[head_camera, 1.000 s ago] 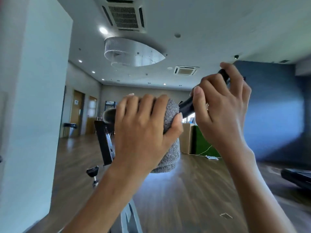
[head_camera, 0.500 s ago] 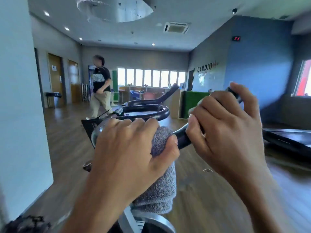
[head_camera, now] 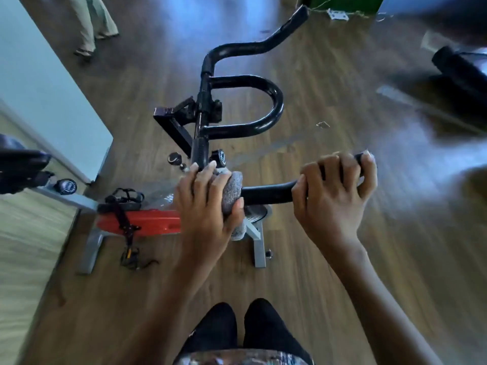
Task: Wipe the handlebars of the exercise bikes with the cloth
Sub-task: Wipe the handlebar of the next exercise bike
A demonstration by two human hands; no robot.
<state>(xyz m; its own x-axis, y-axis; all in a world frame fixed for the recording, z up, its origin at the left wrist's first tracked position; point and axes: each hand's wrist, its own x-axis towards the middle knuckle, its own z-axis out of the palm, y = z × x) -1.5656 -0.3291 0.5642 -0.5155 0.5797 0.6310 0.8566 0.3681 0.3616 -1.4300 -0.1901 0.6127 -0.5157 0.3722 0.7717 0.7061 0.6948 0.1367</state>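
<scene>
A black handlebar (head_camera: 266, 194) of a red and grey exercise bike (head_camera: 150, 225) runs across the middle of the head view. My left hand (head_camera: 208, 204) grips a grey cloth (head_camera: 233, 191) wrapped round the near bar close to the stem. My right hand (head_camera: 334, 191) grips the same bar's outer end, its tip showing past my fingers. The centre loop of the handlebar and its far horn extend away from me.
A pale wall (head_camera: 44, 83) stands at the left with another machine's dark part (head_camera: 21, 164) beside it. A person's legs (head_camera: 92, 25) are at the top left. A black machine (head_camera: 458, 69) lies at the right. My dark trousers (head_camera: 237, 330) are below, over wooden floor.
The camera has tilted down from the room to the bike and floor. Both hands keep their grips on the bar, the left one still round the cloth.
</scene>
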